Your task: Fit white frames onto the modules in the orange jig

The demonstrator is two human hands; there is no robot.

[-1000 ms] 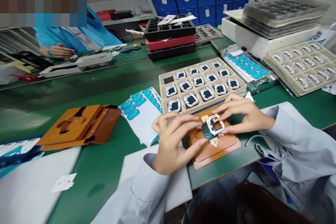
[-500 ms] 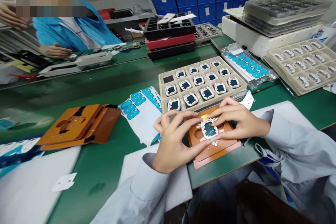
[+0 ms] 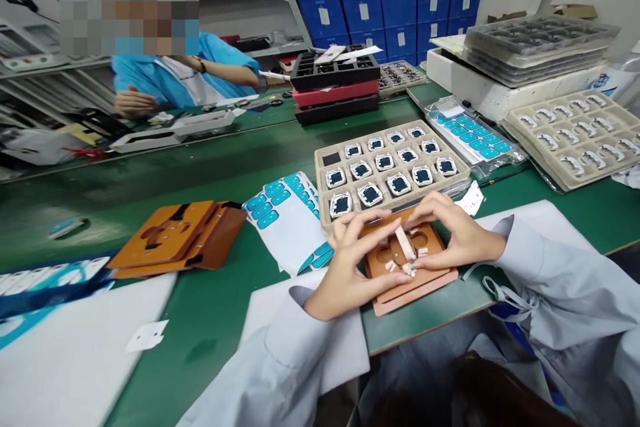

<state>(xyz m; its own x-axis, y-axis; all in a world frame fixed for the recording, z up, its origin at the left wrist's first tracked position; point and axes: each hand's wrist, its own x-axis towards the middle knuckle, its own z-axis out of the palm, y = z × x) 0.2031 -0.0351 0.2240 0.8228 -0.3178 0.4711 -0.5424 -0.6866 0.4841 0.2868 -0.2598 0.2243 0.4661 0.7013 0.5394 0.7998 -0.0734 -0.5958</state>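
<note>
A pale, thin part (image 3: 405, 244) stands edge-on above the middle of the orange jig (image 3: 420, 288), held at its ends between thumb and fingers of both the left hand (image 3: 345, 268) and the right hand (image 3: 467, 230), each grip spread about as wide as the part is long. The jig is flat and smooth, with rounded recesses partly covered by fingers; the part's face is turned out of sight. Behind the jig, a beige moulded tray (image 3: 325, 212) carries squarish white-rimmed pieces (image 3: 399, 184), its near edge partly hidden by the hands.
</note>
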